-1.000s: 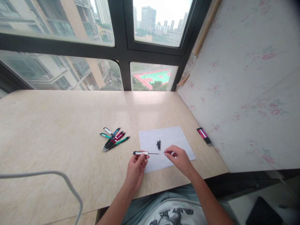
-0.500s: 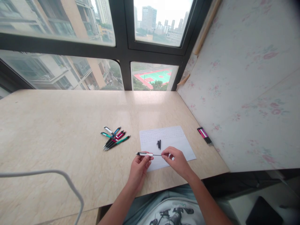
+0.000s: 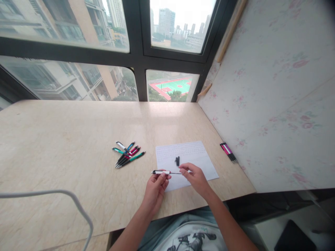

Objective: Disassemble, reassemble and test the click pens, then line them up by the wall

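My left hand (image 3: 157, 186) is closed on the white barrel of a pen (image 3: 164, 172), held level over the paper's lower left edge. From the barrel's right end sticks out a thin dark refill (image 3: 175, 173). The thumb and fingers of my right hand (image 3: 193, 176) are pinched at the refill's outer end, hiding its tip. Just beyond my hands, small black pen parts (image 3: 177, 161) lie on a sheet of paper (image 3: 187, 150) with lines of writing.
Several pens (image 3: 128, 156) in green, red, blue and white lie in a loose pile at the left. More pens (image 3: 228, 152) are lined up along the papered wall (image 3: 272, 104). A grey cable (image 3: 62, 191) arches over the front left of the table (image 3: 65, 139).
My right hand has shifted very slightly at the refill's end, its fingers a little re-set. My left hand and the pen are almost where they were.
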Tool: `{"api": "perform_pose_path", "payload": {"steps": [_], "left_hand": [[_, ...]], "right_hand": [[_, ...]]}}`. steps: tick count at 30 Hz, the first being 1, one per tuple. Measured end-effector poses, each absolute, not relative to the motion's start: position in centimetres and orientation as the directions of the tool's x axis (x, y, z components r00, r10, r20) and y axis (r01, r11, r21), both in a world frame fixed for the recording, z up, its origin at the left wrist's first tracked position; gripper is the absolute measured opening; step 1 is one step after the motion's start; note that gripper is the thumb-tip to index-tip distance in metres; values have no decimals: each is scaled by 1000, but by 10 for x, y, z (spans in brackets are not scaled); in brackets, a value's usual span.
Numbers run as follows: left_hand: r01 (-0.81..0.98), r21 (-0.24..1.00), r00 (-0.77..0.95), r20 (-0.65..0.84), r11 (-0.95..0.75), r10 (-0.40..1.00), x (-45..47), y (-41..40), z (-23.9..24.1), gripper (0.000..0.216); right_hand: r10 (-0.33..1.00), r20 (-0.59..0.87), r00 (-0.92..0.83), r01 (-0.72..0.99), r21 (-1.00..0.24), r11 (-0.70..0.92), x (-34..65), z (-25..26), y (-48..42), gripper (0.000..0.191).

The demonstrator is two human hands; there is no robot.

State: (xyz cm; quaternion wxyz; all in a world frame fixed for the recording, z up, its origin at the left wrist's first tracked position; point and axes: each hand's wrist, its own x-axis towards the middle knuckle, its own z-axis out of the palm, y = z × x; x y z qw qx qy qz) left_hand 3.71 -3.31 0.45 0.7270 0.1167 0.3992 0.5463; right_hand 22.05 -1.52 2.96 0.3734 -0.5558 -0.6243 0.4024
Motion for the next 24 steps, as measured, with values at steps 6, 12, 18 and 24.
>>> {"api": "perform_pose_path", "payload": {"steps": [6,12,18,24], "left_hand": [[-734,578,68,-461,357,885,35,-30,4,22],[-733,578,67,-462,358,884,35,-30,5,21],[-729,585,73,-451,356,890,34,-30,3,21],[-734,579,63,-463,355,884,34,-30,3,21]], "right_hand": [[999,31,-38,705,-707,49,229,6,6,38],[992,19,-126,865,-488,120,219,8,16,40],[988,9,-157,873,-466,143,225,10,19,33],[994,78,-80,850,-515,109,239,15,10,34]]}}
